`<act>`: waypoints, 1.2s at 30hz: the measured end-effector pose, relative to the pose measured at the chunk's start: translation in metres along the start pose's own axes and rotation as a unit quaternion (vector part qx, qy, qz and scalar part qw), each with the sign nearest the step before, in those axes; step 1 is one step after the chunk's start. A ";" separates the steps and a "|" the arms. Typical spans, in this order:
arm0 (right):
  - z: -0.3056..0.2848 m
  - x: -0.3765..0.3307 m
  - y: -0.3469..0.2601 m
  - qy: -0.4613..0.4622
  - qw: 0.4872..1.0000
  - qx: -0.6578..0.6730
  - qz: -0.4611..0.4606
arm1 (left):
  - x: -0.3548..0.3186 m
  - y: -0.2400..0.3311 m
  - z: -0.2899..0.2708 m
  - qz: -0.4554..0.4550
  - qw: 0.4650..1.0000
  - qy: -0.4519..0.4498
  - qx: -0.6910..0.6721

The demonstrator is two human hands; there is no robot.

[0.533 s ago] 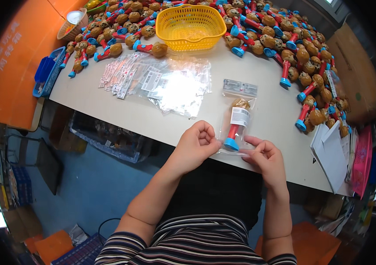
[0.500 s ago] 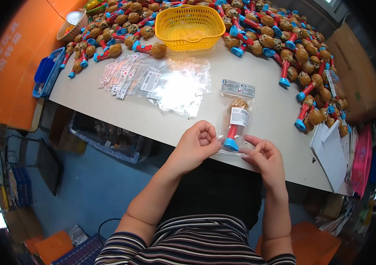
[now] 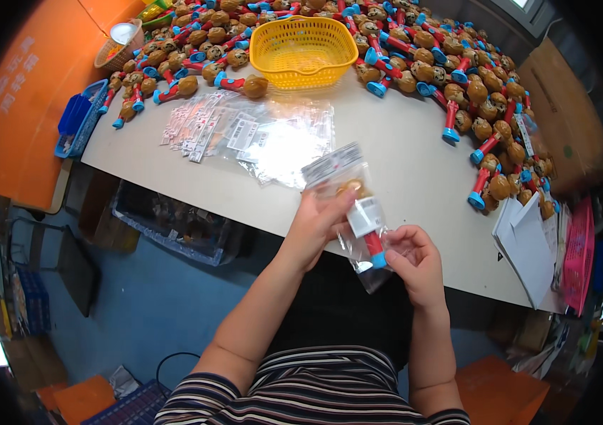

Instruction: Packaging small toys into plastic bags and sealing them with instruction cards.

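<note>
A toy (image 3: 374, 243) with a round brown head, red handle and blue foot lies inside a see-through plastic bag (image 3: 333, 164). The bag has a grey printed header, and a white label covers part of the toy. My left hand (image 3: 319, 221) grips the upper part of the bag near the toy's head, thumb on top. At the toy's blue foot, my right hand (image 3: 415, 261) pinches the bag's lower side. Both hands hold the bag tilted at the table's front edge, its lower end past the edge.
Flat bags with printed labels (image 3: 284, 145) lie stacked on the white table (image 3: 415, 177). Behind them stands a yellow basket (image 3: 303, 73). Heaps of similar toys (image 3: 482, 88) line the back and right. Folded white papers (image 3: 525, 244) and a pink basket (image 3: 580, 255) are at the right edge.
The bagged toy has been lifted off the table and tilted, its top leaning left. My left hand has moved up from the bag's bottom to its upper part; the right stays near the foot.
</note>
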State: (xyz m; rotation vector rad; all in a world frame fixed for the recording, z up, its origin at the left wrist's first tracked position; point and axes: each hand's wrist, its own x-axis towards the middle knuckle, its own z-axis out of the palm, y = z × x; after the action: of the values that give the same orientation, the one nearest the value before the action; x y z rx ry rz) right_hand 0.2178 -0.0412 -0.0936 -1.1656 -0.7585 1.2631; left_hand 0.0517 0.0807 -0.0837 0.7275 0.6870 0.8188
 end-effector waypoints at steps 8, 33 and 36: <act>0.036 -0.018 0.002 0.166 0.936 -0.260 -0.168 | 0.016 -0.011 0.007 0.083 0.989 0.067 -0.102; 0.040 -0.004 0.012 0.070 0.977 -0.171 -0.105 | -0.021 0.004 -0.001 0.164 0.964 -0.007 -0.207; 0.047 0.000 0.022 0.090 0.928 -0.286 -0.223 | -0.023 0.002 -0.001 0.200 0.976 0.035 -0.083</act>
State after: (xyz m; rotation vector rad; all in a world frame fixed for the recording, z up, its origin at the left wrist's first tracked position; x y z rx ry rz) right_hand 0.1671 -0.0322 -0.1006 -1.4413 -1.2185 0.5516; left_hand 0.0390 0.0632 -0.0769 0.6959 0.5324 1.2618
